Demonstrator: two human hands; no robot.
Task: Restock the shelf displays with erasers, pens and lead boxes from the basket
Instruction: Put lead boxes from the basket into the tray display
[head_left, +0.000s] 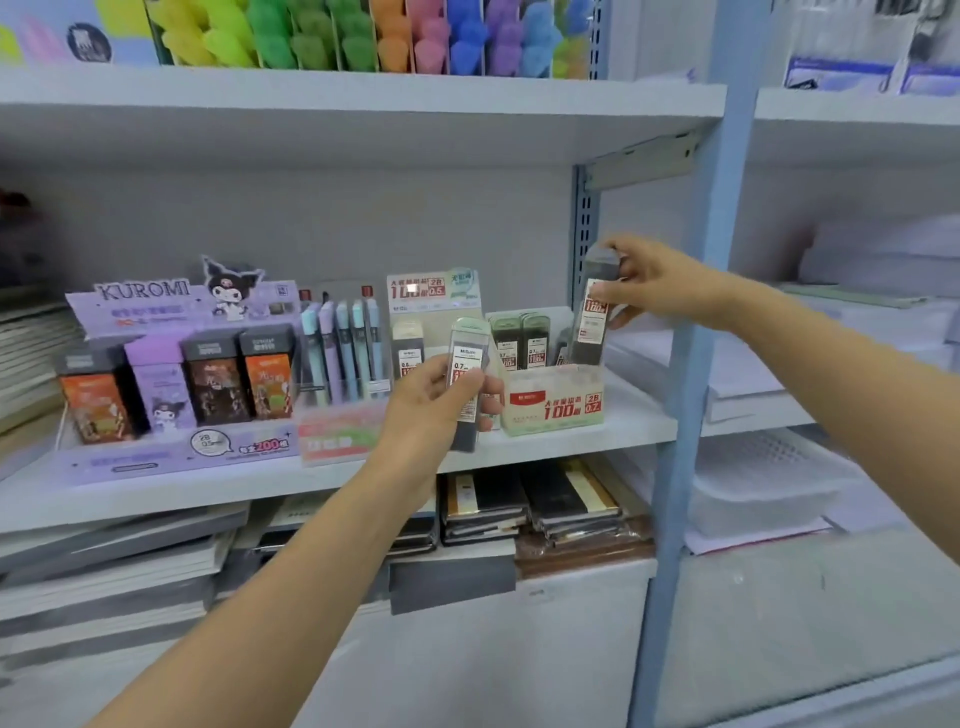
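My left hand (426, 410) grips a slim lead box (467, 374) with a pale green cap, upright, in front of the middle shelf. My right hand (654, 283) holds another dark lead box (592, 317) by its top, its lower end inside the right side of the 0.7 lead display carton (553, 405). Two green-capped lead boxes (519, 340) stand in that carton. Behind my left hand is the 0.5 lead display (431, 301) with one box in it. Pastel pens (343, 348) stand in a clear holder to its left. The basket is out of view.
A purple Kuromi lead display (171, 384) fills the shelf's left part. A blue upright post (696, 332) stands just right of my right hand. Notebooks (530, 504) are stacked on the shelf below. Coloured soft items (363, 36) line the top shelf. A white plastic bin (769, 488) sits lower right.
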